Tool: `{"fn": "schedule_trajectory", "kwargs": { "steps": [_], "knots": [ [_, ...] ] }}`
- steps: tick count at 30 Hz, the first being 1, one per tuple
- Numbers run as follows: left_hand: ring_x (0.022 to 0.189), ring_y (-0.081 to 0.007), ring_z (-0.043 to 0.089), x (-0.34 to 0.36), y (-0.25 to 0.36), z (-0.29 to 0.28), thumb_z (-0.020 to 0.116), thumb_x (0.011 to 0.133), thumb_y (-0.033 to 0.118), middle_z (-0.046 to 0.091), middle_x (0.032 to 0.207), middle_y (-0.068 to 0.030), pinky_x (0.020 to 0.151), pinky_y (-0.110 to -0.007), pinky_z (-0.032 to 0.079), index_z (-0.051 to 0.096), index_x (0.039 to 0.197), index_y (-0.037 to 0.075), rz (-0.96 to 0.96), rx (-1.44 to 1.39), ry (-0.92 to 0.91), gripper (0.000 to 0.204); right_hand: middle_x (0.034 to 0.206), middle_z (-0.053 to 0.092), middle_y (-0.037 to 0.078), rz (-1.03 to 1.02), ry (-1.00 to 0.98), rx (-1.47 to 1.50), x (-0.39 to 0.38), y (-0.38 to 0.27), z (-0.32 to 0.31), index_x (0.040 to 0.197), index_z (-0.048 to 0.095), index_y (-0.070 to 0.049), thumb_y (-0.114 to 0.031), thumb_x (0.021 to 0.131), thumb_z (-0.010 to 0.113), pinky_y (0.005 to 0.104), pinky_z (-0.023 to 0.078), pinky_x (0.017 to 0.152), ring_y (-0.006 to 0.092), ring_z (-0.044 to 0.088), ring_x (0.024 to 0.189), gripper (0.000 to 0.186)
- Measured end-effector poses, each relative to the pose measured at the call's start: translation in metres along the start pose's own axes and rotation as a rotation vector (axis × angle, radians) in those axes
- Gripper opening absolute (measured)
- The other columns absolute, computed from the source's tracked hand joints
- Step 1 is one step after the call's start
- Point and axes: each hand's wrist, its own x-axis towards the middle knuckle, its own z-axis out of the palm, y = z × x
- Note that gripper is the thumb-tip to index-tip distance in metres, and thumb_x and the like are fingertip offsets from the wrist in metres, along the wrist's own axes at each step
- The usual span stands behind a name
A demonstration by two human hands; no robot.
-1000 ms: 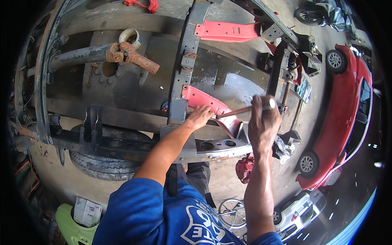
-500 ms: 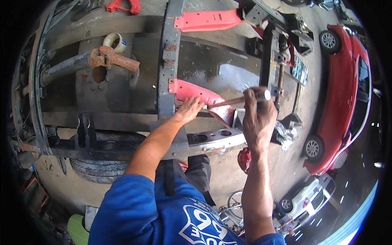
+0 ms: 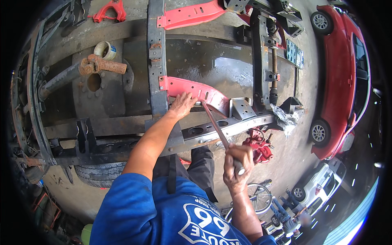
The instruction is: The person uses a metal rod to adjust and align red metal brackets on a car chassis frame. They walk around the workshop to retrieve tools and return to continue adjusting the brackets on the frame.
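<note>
Our right hand (image 3: 238, 164) is closed around the near end of a long, slim, brownish metal bar (image 3: 215, 125), whose tip meets the lower edge of a red-painted, slotted metal bracket (image 3: 192, 87). That bracket reaches from a dark steel crossmember (image 3: 157, 96) toward a dark, round-holed side rail (image 3: 204, 139). Our left hand (image 3: 182, 105) rests on the bracket; we cannot tell whether its fingers grip anything underneath. With 2 hands this close, an off-line pull could slip the tip and pinch our left fingers.

I note clear passage between the near red bracket (image 3: 195, 90) and far red bracket (image 3: 190, 16); left crossmember (image 3: 156, 73) and right crossmember (image 3: 259, 61) bar sideways travel.
</note>
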Motion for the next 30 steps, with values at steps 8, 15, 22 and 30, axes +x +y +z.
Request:
{"fn": "schedule_trajectory", "kwargs": {
  "steps": [8, 15, 22, 30],
  "knots": [
    [0.118, -0.0327, 0.051, 0.002, -0.002, 0.007, 0.063, 0.089, 0.017, 0.053, 0.124, -0.0127, 0.093, -0.050, 0.045, 0.056, 0.118, 0.007, 0.056, 0.128, -0.007, 0.032, 0.096, 0.061, 0.014, 0.124, 0.009, 0.098, -0.092, 0.028, 0.010, 0.092, 0.066, -0.005, -0.006, 0.081, 0.069, 0.0448, 0.056, 0.093, 0.0273, 0.064, 0.091, 0.011],
    [0.106, -0.0316, 0.060, -0.001, 0.001, 0.004, 0.062, 0.089, 0.024, 0.062, 0.111, -0.0156, 0.089, -0.047, 0.048, 0.061, 0.112, 0.002, -0.051, 0.135, -0.065, 0.031, 0.094, 0.060, 0.014, 0.041, 0.022, 0.127, -0.074, 0.022, 0.005, 0.092, 0.065, -0.005, -0.008, 0.083, 0.068, 0.0432, 0.057, 0.089, 0.0280, 0.064, 0.089, 0.010],
    [0.095, -0.0351, 0.067, 0.002, 0.002, 0.015, 0.054, 0.092, 0.021, 0.069, 0.097, -0.0183, 0.087, -0.048, 0.050, 0.065, 0.106, 0.001, -0.103, 0.188, -0.089, 0.027, 0.104, 0.064, 0.014, 0.204, -0.234, 0.035, -0.051, -0.006, -0.012, 0.097, 0.070, -0.004, -0.009, 0.084, 0.070, 0.0375, 0.055, 0.081, 0.0301, 0.067, 0.094, 0.014],
    [0.080, -0.0357, 0.071, 0.000, -0.004, 0.005, 0.063, 0.089, 0.026, 0.070, 0.082, -0.0197, 0.074, -0.046, 0.055, 0.067, 0.093, 0.000, -0.105, 0.121, -0.013, 0.026, 0.103, 0.069, 0.016, 0.154, -0.177, 0.107, -0.003, -0.012, -0.035, 0.101, 0.071, -0.001, -0.020, 0.090, 0.071, 0.0353, 0.055, 0.080, 0.0302, 0.069, 0.093, 0.022]
  ]
}}
